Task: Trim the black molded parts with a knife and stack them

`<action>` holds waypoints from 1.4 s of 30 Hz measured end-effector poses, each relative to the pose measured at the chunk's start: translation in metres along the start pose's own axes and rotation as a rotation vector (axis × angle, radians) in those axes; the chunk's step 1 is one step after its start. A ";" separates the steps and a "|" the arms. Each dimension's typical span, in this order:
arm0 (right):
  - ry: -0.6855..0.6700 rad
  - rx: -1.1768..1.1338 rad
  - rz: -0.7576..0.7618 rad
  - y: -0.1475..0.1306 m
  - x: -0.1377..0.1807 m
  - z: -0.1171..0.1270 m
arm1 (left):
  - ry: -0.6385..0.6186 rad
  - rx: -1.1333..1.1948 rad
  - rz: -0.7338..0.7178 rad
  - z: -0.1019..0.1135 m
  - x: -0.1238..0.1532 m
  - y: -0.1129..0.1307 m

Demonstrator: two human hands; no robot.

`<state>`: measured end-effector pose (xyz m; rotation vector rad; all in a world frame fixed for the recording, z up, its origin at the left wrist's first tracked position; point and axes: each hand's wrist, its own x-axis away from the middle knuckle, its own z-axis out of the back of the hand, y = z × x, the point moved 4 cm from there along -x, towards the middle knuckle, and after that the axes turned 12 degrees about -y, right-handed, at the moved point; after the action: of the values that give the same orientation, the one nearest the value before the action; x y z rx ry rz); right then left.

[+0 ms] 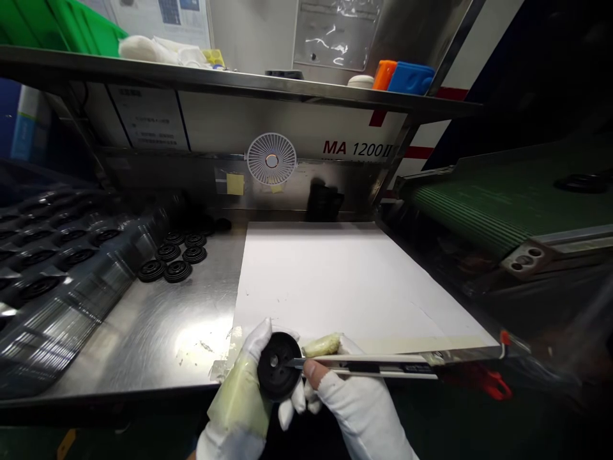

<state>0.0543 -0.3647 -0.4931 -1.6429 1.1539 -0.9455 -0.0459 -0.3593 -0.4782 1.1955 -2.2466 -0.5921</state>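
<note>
Our left hand [237,390], in a white glove, curls closed around a black round part [280,377] at the near edge of the white sheet [311,281], with its fingers [257,338] gripping the rim. Our right hand [357,409], also gloved, is wrapped around a long utility knife [368,365], the bare thumb [311,370] resting on top and the blade tip just beside the part's centre hole. Left of the sheet stand small stacks of black discs [175,259], and further left lies a tray [71,319] holding more. Behind the sheet, a small white fan [271,159] is fixed to the steel wall.
</note>
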 end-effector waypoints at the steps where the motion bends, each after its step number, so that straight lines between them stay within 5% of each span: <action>1: 0.010 -0.003 0.003 0.002 0.000 0.000 | 0.022 0.011 -0.024 -0.001 0.001 -0.001; 34: -0.014 -0.067 0.035 -0.002 0.008 -0.016 | 0.017 -0.007 0.026 -0.002 0.011 0.000; 42: -0.044 0.000 0.032 -0.007 0.008 -0.016 | 0.187 0.077 -0.020 -0.006 0.013 0.002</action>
<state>0.0436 -0.3752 -0.4803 -1.6329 1.1476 -0.8845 -0.0494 -0.3695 -0.4690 1.2574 -2.1185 -0.3871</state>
